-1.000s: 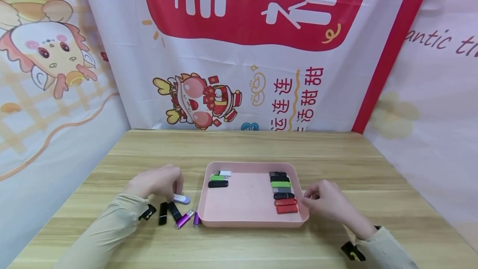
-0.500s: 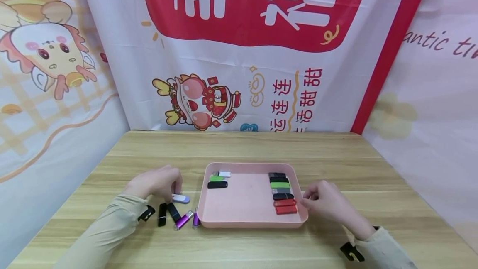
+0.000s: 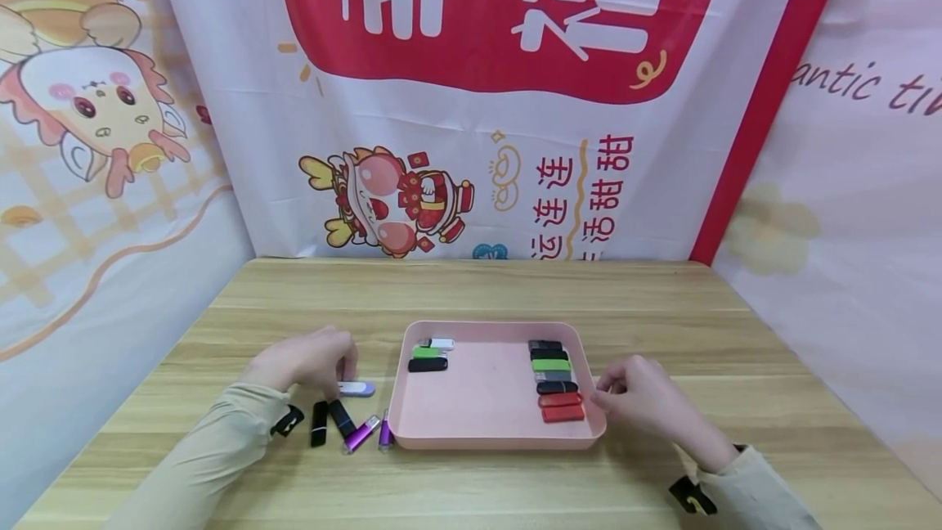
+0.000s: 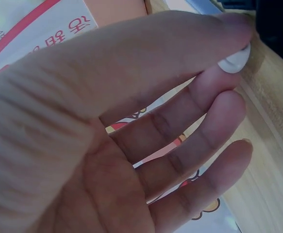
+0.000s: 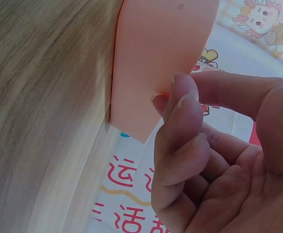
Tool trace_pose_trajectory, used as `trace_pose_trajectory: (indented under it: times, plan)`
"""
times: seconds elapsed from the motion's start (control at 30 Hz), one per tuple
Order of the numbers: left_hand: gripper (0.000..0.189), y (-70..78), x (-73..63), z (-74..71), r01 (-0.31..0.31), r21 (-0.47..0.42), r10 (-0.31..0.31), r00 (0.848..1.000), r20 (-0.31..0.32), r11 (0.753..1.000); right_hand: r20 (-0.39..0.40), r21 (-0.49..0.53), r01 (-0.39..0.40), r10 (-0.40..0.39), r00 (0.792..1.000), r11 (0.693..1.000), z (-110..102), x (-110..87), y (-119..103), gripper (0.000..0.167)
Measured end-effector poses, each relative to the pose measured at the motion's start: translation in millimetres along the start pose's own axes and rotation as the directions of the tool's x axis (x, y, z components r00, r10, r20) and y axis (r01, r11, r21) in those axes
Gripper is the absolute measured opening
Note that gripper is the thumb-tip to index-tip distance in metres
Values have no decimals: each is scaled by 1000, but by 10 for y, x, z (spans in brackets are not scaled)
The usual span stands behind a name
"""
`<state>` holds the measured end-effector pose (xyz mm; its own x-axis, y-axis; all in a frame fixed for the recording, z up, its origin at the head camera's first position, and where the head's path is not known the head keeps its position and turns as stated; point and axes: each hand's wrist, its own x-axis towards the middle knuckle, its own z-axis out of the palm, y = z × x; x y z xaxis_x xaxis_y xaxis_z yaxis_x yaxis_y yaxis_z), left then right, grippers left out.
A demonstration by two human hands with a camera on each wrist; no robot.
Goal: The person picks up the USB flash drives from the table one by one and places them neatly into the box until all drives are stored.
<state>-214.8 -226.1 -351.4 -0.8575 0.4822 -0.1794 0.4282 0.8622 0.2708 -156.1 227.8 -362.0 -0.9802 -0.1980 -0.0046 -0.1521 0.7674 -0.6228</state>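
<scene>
My left hand (image 3: 312, 360) is left of the pink tray (image 3: 496, 442), pinching one end of a white and lavender USB flash drive (image 3: 358, 388) between thumb and fingertips. In the left wrist view, only a white rounded end of the flash drive (image 4: 236, 60) shows past the thumb. My right hand (image 3: 639, 391) holds the tray's right wall at the rim. In the right wrist view, the fingers of the right hand (image 5: 204, 145) lie curled against the outer side of the tray wall (image 5: 151, 58), and part of the grip is hidden.
Inside the tray, a white, a green and a black flash drive (image 3: 428, 365) lie at left; several more, two of them red (image 3: 562, 414), form a column at right. Black flash drives (image 3: 319, 424) and purple ones (image 3: 361, 435) lie on the wooden table (image 3: 471, 489), below the left hand.
The flash drive at the left hand has shifted very slightly in angle. Both hands and the tray otherwise stay in place; the head view drifts a little.
</scene>
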Motion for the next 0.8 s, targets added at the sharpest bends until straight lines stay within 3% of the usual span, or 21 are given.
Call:
trace_pose_trajectory:
  times: [0.3,0.53,0.8]
  plan:
    - [26,-9,8,-3,0,-23,0,1000,11,1000,3,15,-46,46,999,999,28,9,2,9]
    - [25,-3,16,-55,-33,-39,32,999,-9,999,-8,12,-36,37,999,999,26,9,6,10]
    - [24,-7,5,-71,-26,-24,26,999,-31,999,-8,6,-34,34,999,999,26,11,6,11]
